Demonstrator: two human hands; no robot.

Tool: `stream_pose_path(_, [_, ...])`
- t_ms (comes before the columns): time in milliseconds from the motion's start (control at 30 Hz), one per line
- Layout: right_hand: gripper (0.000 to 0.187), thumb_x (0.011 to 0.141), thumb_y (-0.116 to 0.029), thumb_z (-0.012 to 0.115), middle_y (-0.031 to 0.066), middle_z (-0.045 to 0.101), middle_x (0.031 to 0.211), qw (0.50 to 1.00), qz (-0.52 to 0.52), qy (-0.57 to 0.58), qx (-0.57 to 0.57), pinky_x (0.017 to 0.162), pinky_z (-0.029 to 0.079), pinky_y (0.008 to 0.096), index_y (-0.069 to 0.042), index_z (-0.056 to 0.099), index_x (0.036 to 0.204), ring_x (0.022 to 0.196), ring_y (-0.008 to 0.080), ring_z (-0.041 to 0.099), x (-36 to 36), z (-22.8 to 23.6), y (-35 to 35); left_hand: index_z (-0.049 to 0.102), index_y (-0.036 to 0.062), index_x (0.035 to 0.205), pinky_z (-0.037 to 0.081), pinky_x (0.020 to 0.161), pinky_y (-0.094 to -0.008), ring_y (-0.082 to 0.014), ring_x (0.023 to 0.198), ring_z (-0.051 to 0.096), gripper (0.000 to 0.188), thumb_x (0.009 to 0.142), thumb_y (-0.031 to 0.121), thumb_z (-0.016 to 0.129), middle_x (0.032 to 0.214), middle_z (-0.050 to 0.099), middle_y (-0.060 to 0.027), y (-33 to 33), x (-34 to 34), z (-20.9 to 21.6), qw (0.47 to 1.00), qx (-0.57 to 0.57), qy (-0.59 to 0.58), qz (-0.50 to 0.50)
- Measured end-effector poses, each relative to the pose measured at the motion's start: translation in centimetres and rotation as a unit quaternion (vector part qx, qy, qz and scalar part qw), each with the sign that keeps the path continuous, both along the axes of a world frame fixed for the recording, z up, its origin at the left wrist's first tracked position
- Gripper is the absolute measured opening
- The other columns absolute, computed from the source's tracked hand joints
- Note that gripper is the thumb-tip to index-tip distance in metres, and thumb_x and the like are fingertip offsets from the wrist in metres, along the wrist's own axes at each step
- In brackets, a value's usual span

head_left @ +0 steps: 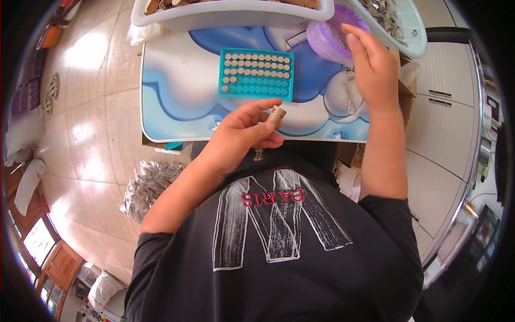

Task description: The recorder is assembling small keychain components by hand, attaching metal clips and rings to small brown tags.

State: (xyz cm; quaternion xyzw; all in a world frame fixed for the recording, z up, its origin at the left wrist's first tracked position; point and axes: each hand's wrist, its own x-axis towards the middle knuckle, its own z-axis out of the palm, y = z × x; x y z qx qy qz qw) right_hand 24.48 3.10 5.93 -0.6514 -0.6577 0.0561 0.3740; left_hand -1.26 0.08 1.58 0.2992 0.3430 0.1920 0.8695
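My left hand [236,129] is closed around a small tan cardboard-like cylinder [276,114], held tilted between thumb and fingers above the table's near edge. Just beyond it lies a teal rectangular tray [221,86] with rows of round slots. Similar tan round pieces [256,64] fill its far rows and a few left-hand slots of the nearer ones; the other slots show teal. My right hand [375,67] reaches over the near right rim of a purple bowl [322,40], its fingers stretched out and nothing visible in them. The bowl's contents are mostly hidden.
A white bin [230,16] of brown pieces stands at the table's far edge. A pale green basket [416,32] of shiny metallic bits is at far right. Thin wire-like strands [350,94] lie on the blue-and-white table [177,96]. Silvery plastic packets [153,185] sit lower left.
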Motion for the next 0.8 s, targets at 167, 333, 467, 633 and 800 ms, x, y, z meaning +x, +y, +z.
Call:
stream_pose_path(167, [0.024, 0.086, -0.021, 0.052, 0.015, 0.065, 0.097, 0.957, 0.031, -0.136, -0.252, 0.077, 0.046, 0.0391, -0.007, 0.065, 0.101, 0.087, 0.0325, 0.061, 2.4, -0.2, 5.7, 0.044, 0.0061, 0.129, 0.052, 0.078, -0.0281, -0.0149, 0.083, 0.061, 0.04, 0.091, 0.012, 0.053, 0.101, 0.056, -0.0068, 0.1, 0.2, 0.0, 1.0, -0.001, 0.004, 0.011])
stream_pose_path(333, [0.027, 0.083, -0.012, 0.049, 0.0225, 0.063, 0.097, 0.909, -0.05, -0.229, -0.345, 0.079, 0.046, 0.04, -0.003, 0.063, 0.105, 0.091, 0.0335, 0.061, 2.7, -2.9, 8.5, 0.046, 0.0058, 0.128, 0.053, 0.077, -0.0278, -0.0144, 0.081, 0.062, 0.037, 0.093, 0.015, 0.051, 0.101, 0.057, -0.008, 0.0, 0.1, -0.1, 1.0, -0.002, 0.006, 0.029])
stream_pose_path(467, [0.027, 0.082, -0.01, 0.05, 0.0224, 0.063, 0.095, 0.926, -0.043, -0.257, -0.275, 0.079, 0.046, 0.0404, -0.003, 0.063, 0.105, 0.087, 0.0346, 0.061, 1.0, -2.2, 7.7, 0.05, 0.0052, 0.124, 0.054, 0.074, -0.0276, -0.0144, 0.077, 0.062, 0.033, 0.094, 0.019, 0.049, 0.097, 0.059, -0.0088, 0.1, -0.2, 0.0, 0.997, -0.042, 0.004, 0.063])
stream_pose_path(633, [0.023, 0.083, -0.01, 0.052, 0.013, 0.066, 0.09, 0.951, 0.007, -0.159, -0.266, 0.069, 0.048, 0.0341, -0.007, 0.064, 0.103, 0.075, 0.0242, 0.062, 3.0, 0.3, 6.3, 0.051, 0.0042, 0.122, 0.055, 0.072, -0.0276, -0.0144, 0.076, 0.062, 0.033, 0.095, 0.022, 0.048, 0.094, 0.06, -0.0082, 0.2, -0.3, -0.3, 0.994, -0.06, 0.001, 0.086])
stream_pose_path(800, [0.02, 0.085, -0.013, 0.056, 0.0041, 0.066, 0.084, 0.964, -0.095, -0.026, -0.247, 0.061, 0.046, 0.0244, -0.005, 0.063, 0.102, 0.071, 0.0099, 0.059, 2.6, 1.5, 4.5, 0.05, 0.0009, 0.122, 0.055, 0.074, -0.0279, -0.0143, 0.076, 0.062, 0.035, 0.095, 0.022, 0.048, 0.095, 0.06, -0.0082, 0.2, 0.0, -0.1, 0.992, -0.085, -0.022, 0.091])
